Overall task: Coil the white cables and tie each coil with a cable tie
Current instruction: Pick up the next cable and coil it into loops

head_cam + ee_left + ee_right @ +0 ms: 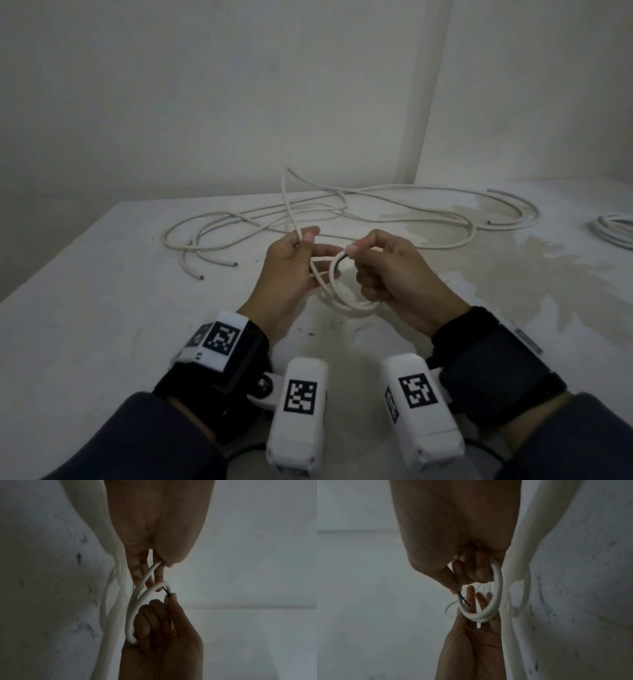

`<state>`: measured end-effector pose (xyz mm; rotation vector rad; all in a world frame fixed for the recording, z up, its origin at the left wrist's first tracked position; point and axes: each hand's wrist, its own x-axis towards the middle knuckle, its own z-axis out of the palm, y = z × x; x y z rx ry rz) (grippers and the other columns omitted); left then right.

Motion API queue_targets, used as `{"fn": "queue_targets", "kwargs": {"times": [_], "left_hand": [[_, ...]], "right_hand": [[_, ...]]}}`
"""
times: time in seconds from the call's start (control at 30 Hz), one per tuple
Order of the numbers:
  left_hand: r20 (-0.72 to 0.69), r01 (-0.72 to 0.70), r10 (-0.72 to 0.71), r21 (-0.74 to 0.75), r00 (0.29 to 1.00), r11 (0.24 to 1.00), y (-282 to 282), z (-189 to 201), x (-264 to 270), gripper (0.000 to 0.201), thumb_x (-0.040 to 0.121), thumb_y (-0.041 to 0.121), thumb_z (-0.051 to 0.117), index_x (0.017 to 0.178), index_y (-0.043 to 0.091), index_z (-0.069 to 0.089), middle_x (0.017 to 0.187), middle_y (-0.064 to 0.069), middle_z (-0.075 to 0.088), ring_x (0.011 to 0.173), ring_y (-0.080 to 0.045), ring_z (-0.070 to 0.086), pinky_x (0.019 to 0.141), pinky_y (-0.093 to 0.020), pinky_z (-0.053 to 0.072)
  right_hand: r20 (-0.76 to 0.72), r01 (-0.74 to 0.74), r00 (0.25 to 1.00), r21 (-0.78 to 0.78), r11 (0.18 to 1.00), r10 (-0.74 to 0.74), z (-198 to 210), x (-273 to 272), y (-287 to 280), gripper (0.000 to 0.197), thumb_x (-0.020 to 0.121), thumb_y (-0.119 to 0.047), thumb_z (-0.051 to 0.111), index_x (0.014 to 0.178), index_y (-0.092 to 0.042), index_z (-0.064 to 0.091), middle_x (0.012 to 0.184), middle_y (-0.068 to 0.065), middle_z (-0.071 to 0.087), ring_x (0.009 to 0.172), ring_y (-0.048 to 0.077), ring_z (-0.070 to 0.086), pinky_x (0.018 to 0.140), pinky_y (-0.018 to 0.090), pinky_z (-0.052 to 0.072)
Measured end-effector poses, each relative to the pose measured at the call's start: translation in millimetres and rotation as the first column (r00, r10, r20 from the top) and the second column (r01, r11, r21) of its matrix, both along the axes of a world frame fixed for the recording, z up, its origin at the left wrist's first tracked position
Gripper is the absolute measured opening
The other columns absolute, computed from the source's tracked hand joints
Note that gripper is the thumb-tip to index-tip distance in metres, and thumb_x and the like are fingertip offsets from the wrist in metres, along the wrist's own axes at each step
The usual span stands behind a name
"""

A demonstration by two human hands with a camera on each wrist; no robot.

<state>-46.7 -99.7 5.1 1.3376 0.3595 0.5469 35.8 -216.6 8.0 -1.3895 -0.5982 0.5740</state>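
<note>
Nearest: both wrists carry black straps with white tagged camera blocks.

Just beyond, above the white table (102, 308), the right hand (394, 274) has thumb and forefinger pinched on the cut end of the white cable (339, 294), where a dark core shows, and the lower fingers curl round the small loops. The right wrist view shows two or three turns stacked together.

The left hand (291, 270) sits just left of it, thumb and forefinger pinching the strand that runs up and away to the far pile, other fingers loosely spread behind the loops.

Judgement: coil just begun, few turns in. No cable tie visible in any view.

Handling, as a guess: cable looks light, semi-stiff and springy, with a smooth jacket, so the turns will want to spring open and slide. Hold the stack where the turns cross, near the cut end, and feed with the left.

Farther back: loose cables (308, 212) sprawl across the table, overlapping, several cut ends showing. Snag risk when pulling slack.

Far right edge: another coil (613, 229), partly out of frame; whether it is tied I cannot tell. Bare walls behind.
</note>
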Motion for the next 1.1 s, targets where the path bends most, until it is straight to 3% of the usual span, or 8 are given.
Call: {"fn": "queue_targets", "kwargs": {"times": [0.13,0.27,0.4,0.5,0.73,0.83,0.93,1.1], "left_hand": [[-0.101,0.122,-0.11,0.12,0.989,0.985,-9,6,-3,0.03,0.103,0.025,0.036,0.13,0.021,0.049,0.066,0.002,0.063,0.052,-0.013,0.062,0.051,-0.023,0.053],[-0.144,0.199,-0.18,0.129,0.973,0.972,-14,5,1,0.033,0.104,0.03,0.03,0.13,0.023,0.049,0.064,0.003,0.042,0.044,-0.006,0.035,0.041,-0.018,0.033],[-0.192,0.186,-0.162,0.11,0.968,0.976,-10,4,3,0.032,0.105,0.03,0.029,0.123,0.017,0.053,0.065,-0.002,0.039,0.043,-0.005,0.028,0.037,-0.015,0.025],[-0.196,0.137,-0.119,0.083,0.973,0.987,-6,1,4,0.033,0.105,0.028,0.03,0.116,0.011,0.055,0.058,-0.003,0.047,0.04,-0.006,0.031,0.037,-0.015,0.026],[-0.1,0.071,-0.08,-0.092,0.992,0.993,-1,5,3,0.03,0.105,0.016,0.029,0.119,0.002,0.052,0.04,0.009,0.038,0.033,-0.003,0.025,0.033,-0.014,0.022],[-0.098,0.146,-0.16,-0.137,0.982,0.98,-3,8,1,0.031,0.104,0.015,0.03,0.114,-0.001,0.054,0.045,0.006,0.031,0.035,-0.004,0.022,0.033,-0.015,0.02],[-0.168,0.243,-0.245,-0.029,0.955,0.97,-7,13,0,0.027,0.102,0.017,0.032,0.093,0.005,0.054,0.054,0.0,0.031,0.039,-0.008,0.026,0.037,-0.017,0.028],[-0.268,0.349,-0.294,0.19,0.918,0.918,-5,23,-3,0.035,0.104,0.024,0.032,0.077,0.012,0.05,0.06,0.0,0.032,0.045,-0.009,0.031,0.05,-0.025,0.05]], "right_hand": [[0.131,-0.066,0.988,-0.112,0.992,0.08,3,-4,-4,0.02,0.092,-0.008,0.059,0.074,-0.011,0.052,0.04,-0.008,0.038,0.038,0.008,0.03,0.043,0.022,0.025],[0.183,-0.108,0.974,-0.145,0.984,0.134,4,-6,-5,0.018,0.092,-0.007,0.058,0.075,-0.01,0.054,0.042,-0.008,0.041,0.039,0.007,0.031,0.043,0.021,0.026],[-0.027,-0.216,0.976,-0.065,0.974,0.215,5,-7,-2,0.026,0.096,-0.004,0.045,0.077,-0.014,0.061,0.052,-0.002,0.044,0.046,0.009,0.032,0.045,0.02,0.027],[-0.234,-0.233,0.944,0.027,0.972,0.233,5,-4,-1,0.03,0.087,0.008,0.033,0.097,-0.005,0.059,0.061,0.008,0.05,0.048,0.011,0.036,0.047,0.022,0.031],[-0.164,-0.187,0.968,0.028,0.982,0.189,-1,0,-3,0.011,0.093,0.002,0.052,0.099,-0.006,0.055,0.068,0.009,0.062,0.056,0.014,0.054,0.063,0.032,0.054],[-0.135,-0.147,0.979,0.049,0.988,0.153,-1,1,-4,0.008,0.092,0.002,0.056,0.086,-0.005,0.058,0.064,0.009,0.054,0.05,0.012,0.047,0.054,0.026,0.051],[-0.045,-0.117,0.992,0.039,0.992,0.118,0,2,-4,0.019,0.091,0.005,0.055,0.075,-0.006,0.057,0.063,0.01,0.05,0.052,0.014,0.038,0.046,0.021,0.037],[0.183,-0.093,0.979,0.003,0.996,0.091,2,-1,-4,0.021,0.09,0.002,0.059,0.072,-0.009,0.057,0.059,0.005,0.053,0.053,0.017,0.041,0.049,0.026,0.036]]}}
